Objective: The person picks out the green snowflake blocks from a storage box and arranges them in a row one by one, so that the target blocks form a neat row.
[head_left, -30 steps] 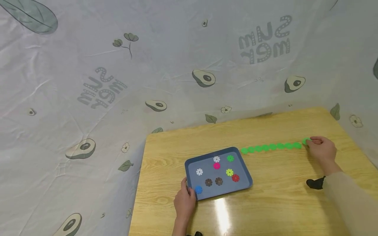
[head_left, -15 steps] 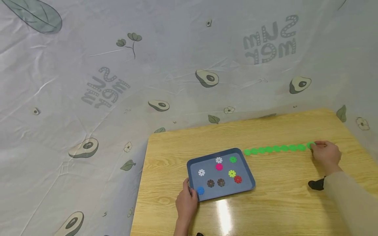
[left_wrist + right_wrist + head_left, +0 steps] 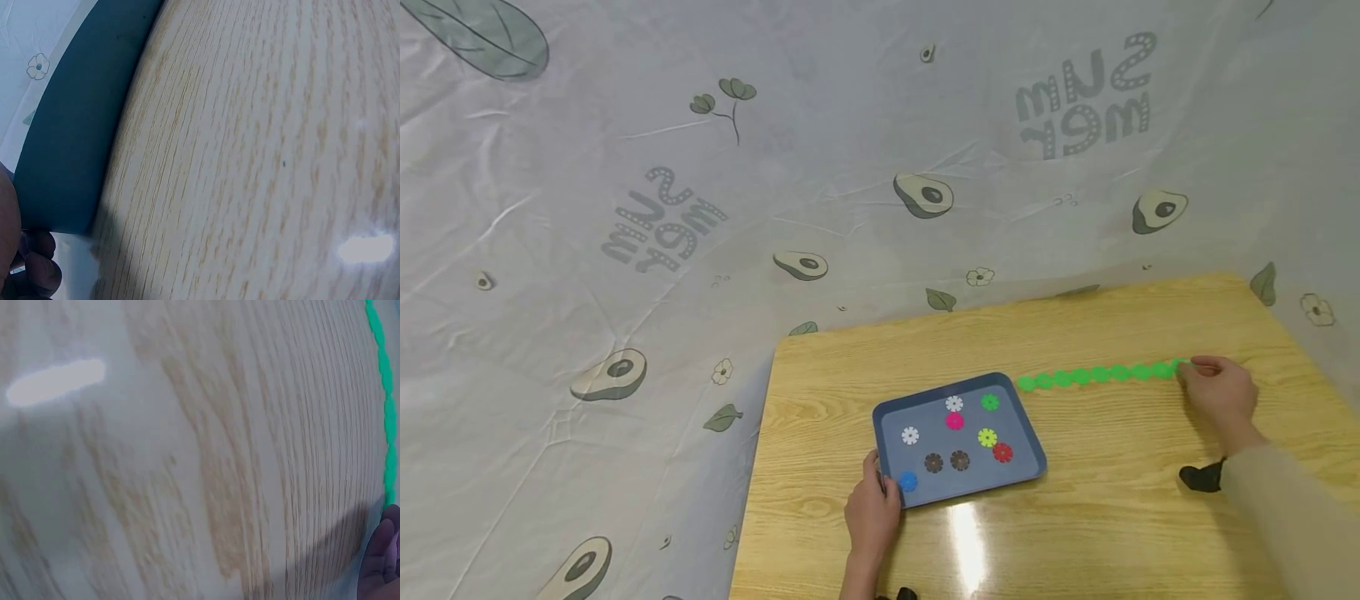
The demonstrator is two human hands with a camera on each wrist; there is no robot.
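Note:
A row of green snowflake discs [image 3: 1081,377] lies on the table, running rightward from the tray's upper right corner. At its right end my right hand [image 3: 1221,393] pinches a green disc [image 3: 1182,366], mostly hidden by the fingertips, against the last one in the row. The right wrist view shows the same green row [image 3: 386,387] reaching the fingertips. My left hand [image 3: 872,512] grips the lower left corner of the blue-grey tray [image 3: 977,493], thumb on the inside. In the left wrist view the tray's outer wall [image 3: 75,119] fills the left side, fingers [image 3: 44,273] by its corner.
Inside the tray lie loose snowflake discs: white [image 3: 910,436], pink [image 3: 954,421], green [image 3: 990,402], yellow-green [image 3: 987,437], red [image 3: 1002,452], brown [image 3: 959,461] and blue [image 3: 907,482]. A printed cloth [image 3: 850,167] hangs behind the wooden table [image 3: 1120,517].
My right hand has brought the pinched green disc leftward, closing the gap to the row's right end. My left hand keeps its grip on the tray, and the view has shifted slightly.

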